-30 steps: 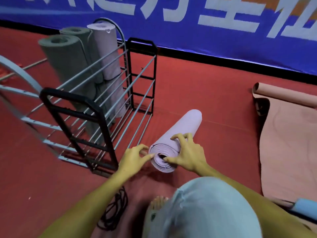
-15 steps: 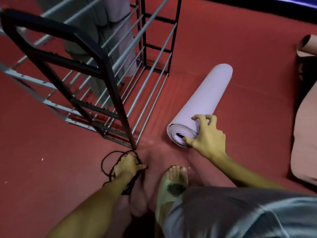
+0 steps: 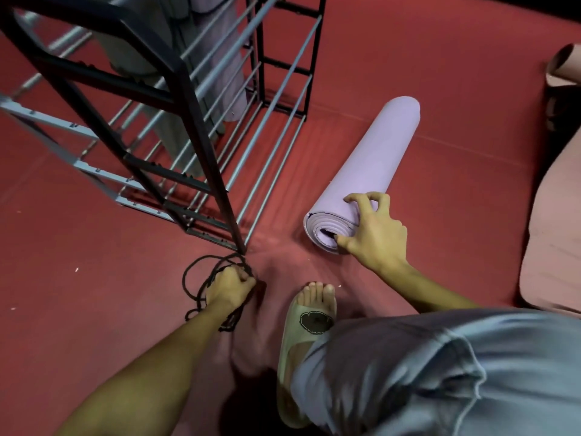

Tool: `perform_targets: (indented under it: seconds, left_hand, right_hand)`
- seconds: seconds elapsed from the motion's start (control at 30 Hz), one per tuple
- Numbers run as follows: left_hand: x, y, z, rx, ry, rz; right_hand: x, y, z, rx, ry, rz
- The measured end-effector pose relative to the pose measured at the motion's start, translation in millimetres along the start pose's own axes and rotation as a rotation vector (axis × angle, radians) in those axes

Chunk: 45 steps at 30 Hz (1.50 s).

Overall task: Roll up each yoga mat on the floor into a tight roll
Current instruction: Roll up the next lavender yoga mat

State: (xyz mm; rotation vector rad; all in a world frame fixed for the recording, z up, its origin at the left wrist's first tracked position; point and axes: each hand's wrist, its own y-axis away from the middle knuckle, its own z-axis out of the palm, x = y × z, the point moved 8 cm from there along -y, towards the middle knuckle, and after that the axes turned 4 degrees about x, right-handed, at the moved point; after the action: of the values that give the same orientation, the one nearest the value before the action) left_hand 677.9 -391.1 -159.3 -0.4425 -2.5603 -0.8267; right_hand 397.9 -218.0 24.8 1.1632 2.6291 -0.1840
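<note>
Currently, head view only. Lilac yoga mat (image 3: 371, 165) is fully rolled and lying on the red floor (image 3: 408, 58), near end pointing at the person, far end angled up and to the right. Spiral layers visible at the near end.

Right hand (image 3: 374, 234) is on the near end of the roll: fingers (image 3: 361, 199) curled over the top of it, thumb pressed against the spiral face. So it is gripping the mat end.

Left hand (image 3: 229, 286) is low on the floor, well apart from the roll, fingers closed in a fist around a black cord (image 3: 191, 272). Cord loops out to the left of the hand and trails under the wrist. Hand sits just below the near corner leg of a metal rack (image 3: 176, 99).

Rack has a black frame with grey rails and stands left of the roll, not touching it. Other rolled mats (image 3: 220, 58) stand upright inside it, one lilac, one grey-green, tops cut off by the frame edge.

Pink mat (image 3: 553, 221) lies flat at the right edge, its far end partly curled.

Foot in a pale slipper (image 3: 301, 338) is planted between the two arms, toes pointing toward the roll. Light blue shorts (image 3: 440, 372) fill the bottom right.
</note>
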Motion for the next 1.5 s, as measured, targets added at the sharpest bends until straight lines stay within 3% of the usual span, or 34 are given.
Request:
perform_targets:
  seconds: [0.17,0.47,0.6,0.73,0.87,0.93,1.03,1.2,1.5]
  left_hand:
    - [30.6,21.3,-48.4,0.163,0.242,0.069]
    - [95.3,52.4,-94.5,0.221,0.275,0.273]
    - [149.9,70.9,-101.1,0.23,0.319,0.422]
    - [218.1,72.7,-95.9,0.222,0.365,0.532]
    - [322.7,76.4,-85.8,0.221,0.421,0.654]
    - [387.7,89.3,-76.2,0.169,0.37,0.791]
    - [467.6,115.7,-50.3,-0.051,0.175,0.96]
    - [543.2,167.3,-60.1,-0.239,-0.112,1.192]
    - [589.4,261.2,-138.9,-0.249,-0.048,1.225]
  right_hand:
    - [7.8,1.6,-27.5,-0.024,0.042,-0.053]
    - [37.6,0.3,-77.8,0.009,0.123,-0.121]
    - [51.5,4.1,-94.4,0.029,0.118,-0.133]
    - [59.6,8.7,-114.0,0.025,0.268,-0.234]
    - [68.2,7.2,-138.1,0.051,0.358,-0.297]
    - [75.6,-1.3,-150.7,0.069,0.358,-0.272]
    - [90.1,-12.8,-180.7,0.108,0.278,-0.156]
    - [119.9,-10.0,-251.9,0.114,0.136,-0.064]
    - [135.1,39.0,-370.1,0.341,-0.055,0.031]
